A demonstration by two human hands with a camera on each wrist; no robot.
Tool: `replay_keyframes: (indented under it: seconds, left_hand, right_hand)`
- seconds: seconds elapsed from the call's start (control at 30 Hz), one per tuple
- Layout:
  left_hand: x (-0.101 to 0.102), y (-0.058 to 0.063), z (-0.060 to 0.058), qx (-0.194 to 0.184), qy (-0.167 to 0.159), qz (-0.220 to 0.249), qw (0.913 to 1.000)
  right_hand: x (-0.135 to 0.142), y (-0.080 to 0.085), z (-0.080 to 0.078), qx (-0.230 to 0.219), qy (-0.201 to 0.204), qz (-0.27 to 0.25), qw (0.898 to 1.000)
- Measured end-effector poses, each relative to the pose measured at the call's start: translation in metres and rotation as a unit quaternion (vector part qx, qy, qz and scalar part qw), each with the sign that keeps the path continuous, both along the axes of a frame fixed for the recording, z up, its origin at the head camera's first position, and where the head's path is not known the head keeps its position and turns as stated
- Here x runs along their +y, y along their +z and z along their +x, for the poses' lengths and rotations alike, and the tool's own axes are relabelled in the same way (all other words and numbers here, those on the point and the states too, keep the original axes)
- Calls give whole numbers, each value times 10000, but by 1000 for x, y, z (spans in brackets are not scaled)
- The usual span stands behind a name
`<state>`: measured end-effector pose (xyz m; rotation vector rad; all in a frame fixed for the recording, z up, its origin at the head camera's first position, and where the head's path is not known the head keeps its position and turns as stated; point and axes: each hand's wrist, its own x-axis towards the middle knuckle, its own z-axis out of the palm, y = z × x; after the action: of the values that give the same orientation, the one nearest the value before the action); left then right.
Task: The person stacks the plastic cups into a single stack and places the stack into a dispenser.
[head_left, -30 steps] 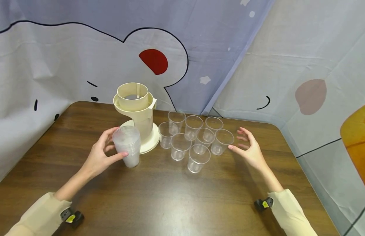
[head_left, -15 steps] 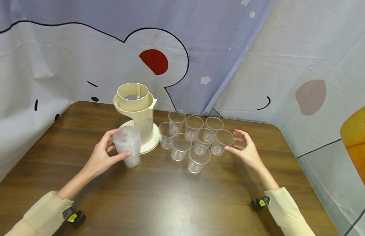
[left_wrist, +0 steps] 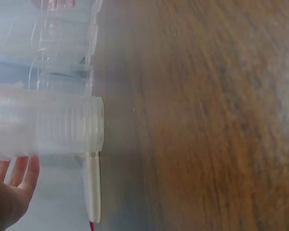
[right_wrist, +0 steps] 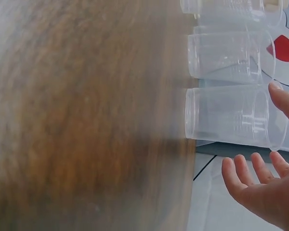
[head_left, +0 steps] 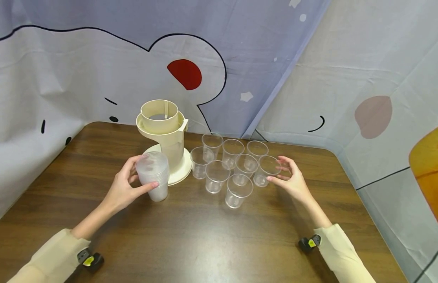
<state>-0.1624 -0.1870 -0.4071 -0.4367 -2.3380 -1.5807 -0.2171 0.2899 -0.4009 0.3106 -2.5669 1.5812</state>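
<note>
Though behind stacked cups [head_left: 153, 177], cream holder [head_left: 171, 138].

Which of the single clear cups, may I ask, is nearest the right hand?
The rightmost cup, directly beside the right hand; the other single cups stand farther left.

We've got clear cups [head_left: 239, 191], milky cup stack [head_left: 153, 177], cream stand [head_left: 166, 137], brown wood-grain table [head_left: 204, 239], beige sleeves [head_left: 53, 255], black wrist cameras [head_left: 96, 261] with yellow-green patches [head_left: 88, 261], lavender-and-white cloth [head_left: 254, 67] with black outlines [head_left: 226, 74], a red patch [head_left: 185, 74] and white stars [head_left: 246, 96].

No legible text, labels, brands, numbers or signs on anything.
</note>
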Motion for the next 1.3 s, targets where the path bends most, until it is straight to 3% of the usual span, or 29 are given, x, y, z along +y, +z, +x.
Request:
replay_keyframes:
  seconds: [1.3]
  left_hand:
    - [0,4,2,-93,6,-83,9999]
  right_hand:
    - [-8,-11,-3,-232,78,-188,9995]
